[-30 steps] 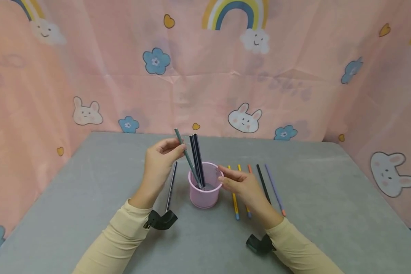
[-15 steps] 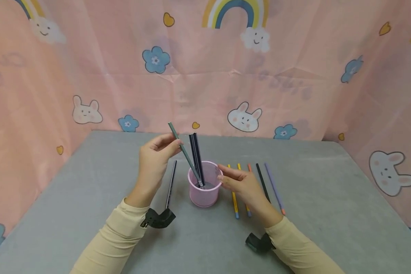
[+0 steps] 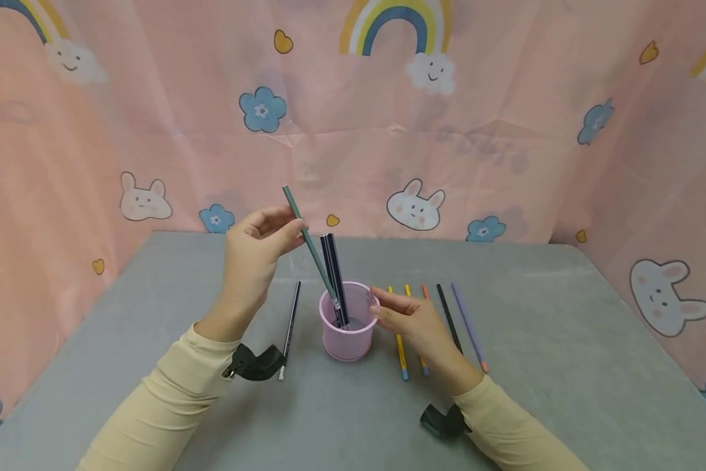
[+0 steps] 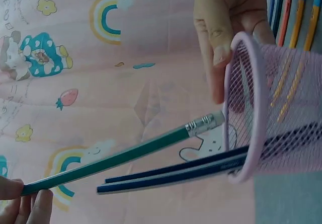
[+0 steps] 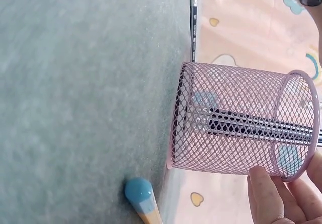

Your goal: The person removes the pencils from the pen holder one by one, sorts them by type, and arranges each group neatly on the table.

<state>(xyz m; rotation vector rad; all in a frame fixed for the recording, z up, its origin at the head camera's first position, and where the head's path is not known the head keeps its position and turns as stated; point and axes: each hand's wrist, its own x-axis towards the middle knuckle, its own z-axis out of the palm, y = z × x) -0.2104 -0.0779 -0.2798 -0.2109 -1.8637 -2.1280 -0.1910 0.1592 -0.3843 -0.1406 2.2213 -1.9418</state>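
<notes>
My left hand [image 3: 251,261] pinches a green pencil [image 3: 310,242] near its upper end, thumb against fingertips. The pencil slants with its eraser end down; in the left wrist view that eraser [image 4: 216,118] is at the mouth of a pink mesh pencil cup [image 3: 348,345]. Dark pencils [image 4: 171,177] stand inside the cup, leaning together, their eraser ends at the bottom. With thumb and fingers, my right hand [image 3: 417,327] holds the cup's rim on the right side. The cup stands upright on the grey table [image 3: 353,425].
One dark pencil [image 3: 291,320] lies left of the cup. To the right lie yellow pencils [image 3: 401,356] with blue ends, an orange one [image 3: 426,292], a black one [image 3: 448,314] and a purple one [image 3: 468,322]. A pink printed cloth [image 3: 329,157] hangs behind the table.
My left hand has moved up and to the left, drawing the green pencil upward so its eraser end is higher relative to the cup. The right hand keeps its hold on the rim.
</notes>
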